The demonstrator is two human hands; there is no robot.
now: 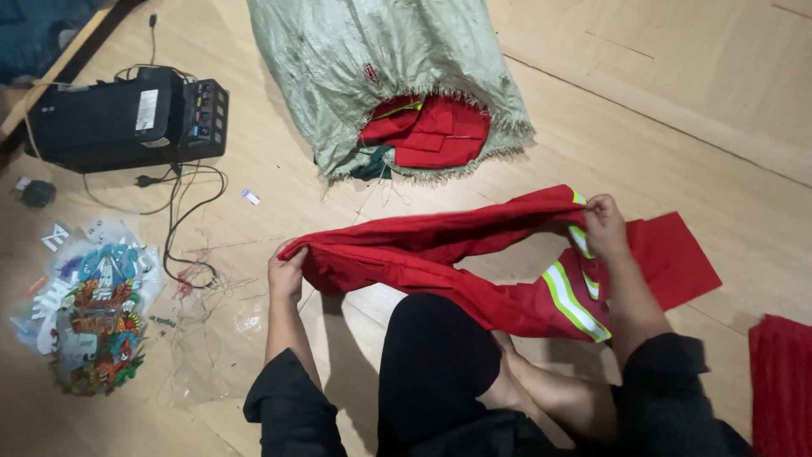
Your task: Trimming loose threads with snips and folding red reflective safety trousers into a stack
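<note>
Left hand (pixel 285 275): fingers closed on one end of a red work garment (pixel 440 254). Right hand (pixel 606 224): fingers pinched on the other end, beside its yellow-and-silver reflective bands (pixel 571 303). Garment: stretched between both hands just above the floor, lower folds sagging toward the person's black-clad knee (pixel 436 355); which part of the garment each hand holds cannot be told. Partly hidden: a flat red cloth piece (pixel 677 254) under the right forearm; more red garments (pixel 427 131) showing only at the frayed mouth of a pale green woven sack (pixel 381 59), whose top is cut off by the frame; another red cloth (pixel 782 381) cut off at the right edge. Surface: light wooden floor (pixel 677 101), open room beyond the right hand. Left of the person: loose threads and clear plastic film (pixel 211 330), a colourful printed sheet (pixel 93 317), a black printer (pixel 127 118) with trailing cables (pixel 182 220), well apart from the garment.
</note>
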